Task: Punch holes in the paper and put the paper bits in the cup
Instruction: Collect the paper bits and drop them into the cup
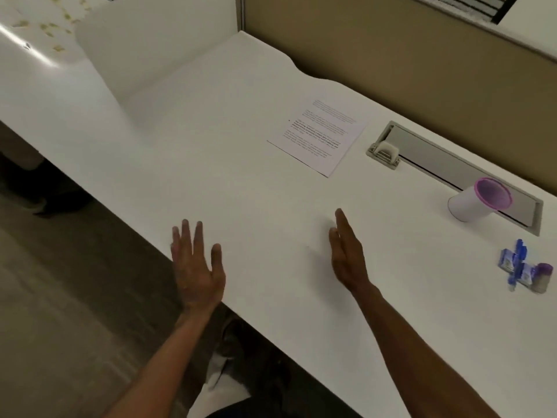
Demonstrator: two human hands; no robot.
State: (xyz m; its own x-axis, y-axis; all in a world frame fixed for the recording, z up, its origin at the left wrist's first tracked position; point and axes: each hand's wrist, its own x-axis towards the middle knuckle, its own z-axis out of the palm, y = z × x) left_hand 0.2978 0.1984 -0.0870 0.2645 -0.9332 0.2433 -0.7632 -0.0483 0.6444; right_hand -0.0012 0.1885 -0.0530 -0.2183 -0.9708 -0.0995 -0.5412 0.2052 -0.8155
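A printed sheet of paper lies flat on the white desk, far from both hands. A white cup with a pink rim stands to the right. A blue hole punch sits near the right edge, blurred. My left hand hovers over the desk's near edge with fingers spread straight. My right hand is held edge-on over the desk with straight fingers. Both hands hold nothing.
A grey cable hatch is set into the desk behind the cup. A small purple-capped item stands beside the punch. A beige partition backs the desk. Floor lies to the left.
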